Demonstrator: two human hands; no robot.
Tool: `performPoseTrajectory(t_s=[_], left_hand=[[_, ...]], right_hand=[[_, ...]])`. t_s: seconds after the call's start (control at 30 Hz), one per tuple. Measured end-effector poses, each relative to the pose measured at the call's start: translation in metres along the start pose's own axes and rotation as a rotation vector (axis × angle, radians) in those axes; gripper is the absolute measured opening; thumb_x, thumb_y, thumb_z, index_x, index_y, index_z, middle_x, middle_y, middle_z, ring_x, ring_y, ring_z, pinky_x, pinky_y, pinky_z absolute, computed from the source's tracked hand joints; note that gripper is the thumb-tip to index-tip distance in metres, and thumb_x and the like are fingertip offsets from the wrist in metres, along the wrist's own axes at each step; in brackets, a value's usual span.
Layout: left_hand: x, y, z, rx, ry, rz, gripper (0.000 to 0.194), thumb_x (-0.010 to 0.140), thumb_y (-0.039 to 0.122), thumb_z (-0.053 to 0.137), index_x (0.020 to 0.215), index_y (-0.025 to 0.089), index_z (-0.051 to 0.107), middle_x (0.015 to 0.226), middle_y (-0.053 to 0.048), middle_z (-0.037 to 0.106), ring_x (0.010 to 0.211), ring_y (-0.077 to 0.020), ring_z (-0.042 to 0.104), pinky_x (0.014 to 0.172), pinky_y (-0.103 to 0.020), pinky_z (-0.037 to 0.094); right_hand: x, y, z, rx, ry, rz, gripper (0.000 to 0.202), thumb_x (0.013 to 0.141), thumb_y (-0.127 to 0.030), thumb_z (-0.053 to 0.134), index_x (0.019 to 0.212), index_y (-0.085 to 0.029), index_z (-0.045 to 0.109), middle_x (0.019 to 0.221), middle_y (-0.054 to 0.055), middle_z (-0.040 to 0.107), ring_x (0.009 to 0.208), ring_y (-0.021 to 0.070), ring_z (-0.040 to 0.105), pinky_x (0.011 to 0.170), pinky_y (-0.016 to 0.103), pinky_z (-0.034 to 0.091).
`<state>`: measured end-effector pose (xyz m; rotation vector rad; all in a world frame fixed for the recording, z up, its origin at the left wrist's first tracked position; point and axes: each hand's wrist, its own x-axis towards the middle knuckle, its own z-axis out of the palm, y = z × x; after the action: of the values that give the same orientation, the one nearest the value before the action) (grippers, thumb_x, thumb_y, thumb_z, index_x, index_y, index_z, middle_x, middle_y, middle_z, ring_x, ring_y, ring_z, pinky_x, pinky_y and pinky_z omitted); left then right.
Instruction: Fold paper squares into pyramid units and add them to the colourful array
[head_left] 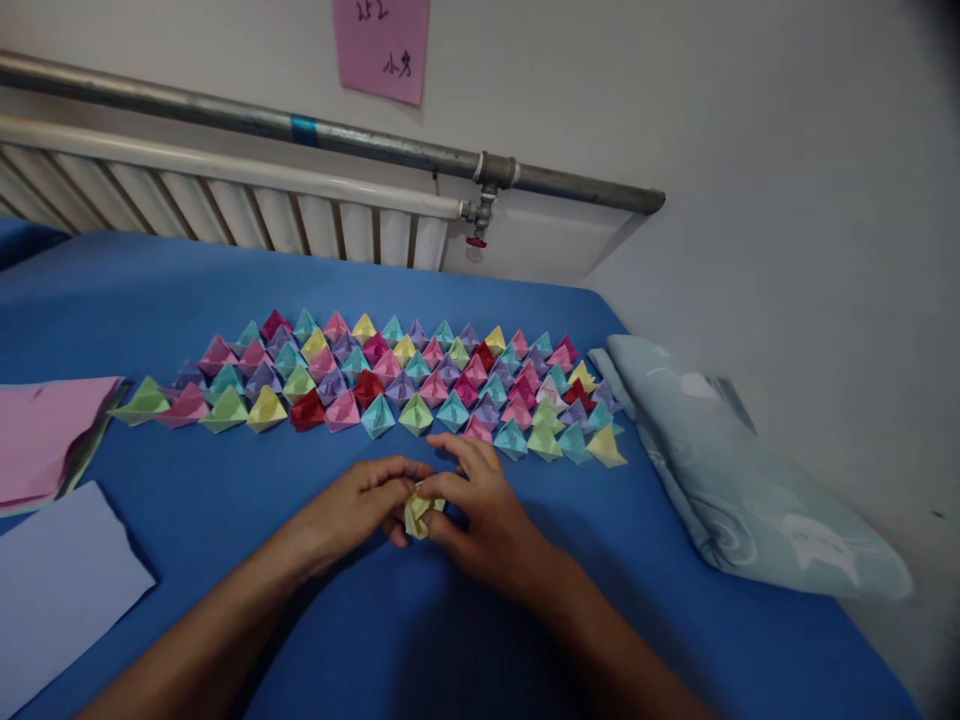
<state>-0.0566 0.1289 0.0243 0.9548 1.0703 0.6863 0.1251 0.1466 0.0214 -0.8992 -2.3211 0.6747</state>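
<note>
A small folded yellow paper piece (pixel 421 512) is held between both hands, near the middle of the blue surface (pixel 337 590). My left hand (pixel 369 500) grips its left side with curled fingers. From the right, my right hand (pixel 472 505) pinches it between thumb and fingers, partly covering it. Just beyond the hands lie several rows of small folded paper boats (pixel 415 414) in pink, green, blue, purple, yellow and red. The tips of my right hand come close to the front row.
Pink paper sheets (pixel 52 430) and a lavender sheet (pixel 67 590) lie at the left. A folded light-blue cloth (pixel 742 480) is at the right. Behind are a white radiator (pixel 247 215), a metal pipe (pixel 225 112) and a pink note (pixel 382 50) on the wall.
</note>
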Motion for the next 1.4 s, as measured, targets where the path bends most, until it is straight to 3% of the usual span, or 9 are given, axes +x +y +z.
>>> performPoseTrajectory(t_s=[0.17, 0.43, 0.6, 0.73, 0.83, 0.93, 1.03, 1.27, 1.4], left_hand=[[0.001, -0.003, -0.001, 0.043, 0.038, 0.022, 0.044, 0.083, 0.046, 0.051, 0.107, 0.011, 0.062, 0.076, -0.006, 0.066, 0.066, -0.0177, 0.063, 0.059, -0.031, 0.052], [-0.002, 0.0, -0.001, 0.168, -0.004, 0.051, 0.051, 0.085, 0.063, 0.044, 0.087, 0.015, 0.063, 0.068, -0.003, 0.063, 0.059, -0.0163, 0.061, 0.052, -0.028, 0.052], [-0.004, 0.001, -0.002, 0.222, -0.021, 0.042, 0.053, 0.087, 0.063, 0.041, 0.077, 0.015, 0.062, 0.059, -0.001, 0.062, 0.048, -0.0124, 0.057, 0.048, -0.025, 0.05], [-0.003, 0.001, -0.005, 0.108, -0.027, 0.016, 0.054, 0.086, 0.064, 0.042, 0.091, 0.015, 0.064, 0.065, -0.003, 0.065, 0.057, -0.0158, 0.062, 0.049, -0.026, 0.051], [-0.002, 0.003, -0.007, 0.125, 0.049, 0.019, 0.057, 0.086, 0.065, 0.04, 0.101, 0.014, 0.061, 0.068, -0.004, 0.066, 0.056, -0.0159, 0.062, 0.048, -0.026, 0.05], [-0.003, 0.007, -0.012, 0.288, 0.144, -0.011, 0.047, 0.083, 0.061, 0.046, 0.083, 0.016, 0.058, 0.062, 0.001, 0.06, 0.045, -0.0113, 0.054, 0.041, -0.023, 0.042], [-0.003, 0.009, -0.017, 0.409, 0.175, -0.041, 0.039, 0.082, 0.055, 0.049, 0.068, 0.018, 0.051, 0.055, 0.004, 0.054, 0.041, -0.0083, 0.048, 0.04, -0.021, 0.037], [-0.003, 0.007, -0.021, 0.376, 0.191, -0.056, 0.032, 0.079, 0.051, 0.05, 0.076, 0.019, 0.052, 0.059, 0.005, 0.055, 0.044, -0.0082, 0.049, 0.041, -0.02, 0.036], [-0.008, 0.011, -0.023, 0.38, 0.186, -0.088, 0.03, 0.079, 0.048, 0.051, 0.083, 0.018, 0.054, 0.059, 0.006, 0.056, 0.043, -0.0087, 0.05, 0.04, -0.02, 0.037]], right_hand=[[-0.001, 0.0, -0.001, -0.054, -0.041, -0.017, 0.016, 0.077, -0.01, 0.06, 0.086, -0.021, 0.067, 0.134, 0.009, 0.047, 0.128, 0.0252, 0.039, 0.105, 0.045, 0.033], [-0.001, -0.002, 0.0, -0.119, -0.13, -0.072, 0.01, 0.078, -0.011, 0.059, 0.082, -0.018, 0.065, 0.138, 0.01, 0.045, 0.127, 0.0269, 0.037, 0.105, 0.044, 0.034], [0.002, -0.007, 0.003, -0.13, -0.211, -0.099, 0.008, 0.08, -0.013, 0.058, 0.082, -0.018, 0.064, 0.138, 0.01, 0.047, 0.127, 0.0278, 0.036, 0.102, 0.047, 0.035], [0.001, -0.011, 0.001, -0.075, -0.11, -0.09, 0.009, 0.08, -0.011, 0.057, 0.08, -0.018, 0.063, 0.137, 0.008, 0.048, 0.128, 0.0258, 0.036, 0.105, 0.046, 0.033], [-0.001, -0.013, 0.001, -0.089, 0.005, -0.013, 0.011, 0.08, -0.01, 0.055, 0.081, -0.018, 0.062, 0.137, 0.009, 0.048, 0.128, 0.0268, 0.037, 0.106, 0.048, 0.031], [-0.004, -0.013, 0.005, -0.134, 0.064, 0.116, 0.011, 0.08, -0.01, 0.054, 0.078, -0.017, 0.061, 0.135, 0.013, 0.049, 0.124, 0.0284, 0.041, 0.102, 0.049, 0.037], [-0.006, -0.013, 0.012, -0.14, 0.023, 0.177, 0.012, 0.081, -0.009, 0.052, 0.076, -0.016, 0.06, 0.128, 0.015, 0.053, 0.118, 0.0273, 0.048, 0.096, 0.046, 0.043], [-0.007, -0.014, 0.007, -0.036, -0.049, 0.21, 0.01, 0.08, -0.013, 0.059, 0.089, -0.017, 0.062, 0.119, 0.013, 0.057, 0.119, 0.0271, 0.049, 0.096, 0.043, 0.042], [-0.005, -0.012, -0.004, -0.005, -0.013, 0.263, 0.011, 0.083, -0.01, 0.052, 0.087, -0.018, 0.059, 0.093, 0.006, 0.062, 0.091, 0.0189, 0.057, 0.08, 0.032, 0.045]])
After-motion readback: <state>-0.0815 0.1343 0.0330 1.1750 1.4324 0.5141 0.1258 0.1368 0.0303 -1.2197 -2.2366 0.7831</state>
